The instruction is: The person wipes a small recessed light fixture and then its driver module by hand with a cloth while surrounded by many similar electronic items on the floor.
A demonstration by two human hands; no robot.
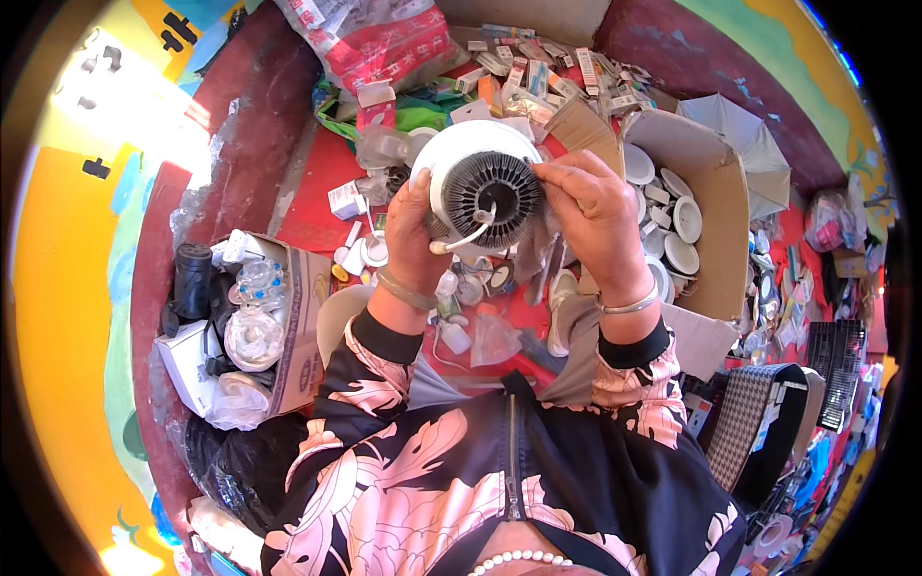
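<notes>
Both of my hands hold a round downlight [492, 197] up in front of me. Its white rim faces away, and the black finned heat sink with a short white cable points toward me. My left hand [411, 230] wraps round the left side of the lamp. At the right edge of the heat sink, my right hand [594, 206] has its thumb and fingertips pinched together. Whether something small sits in that pinch, or it only grips the lamp's edge, is too fine to make out.
To the right stands a cardboard box [715, 226] with several round white lamps [687, 221]. A carton [300, 331] of wrapped parts is at the left. Small packages [538, 77] pile up at the back. Loose parts and a clear plastic bag [495, 341] lie on the red cloth below my hands.
</notes>
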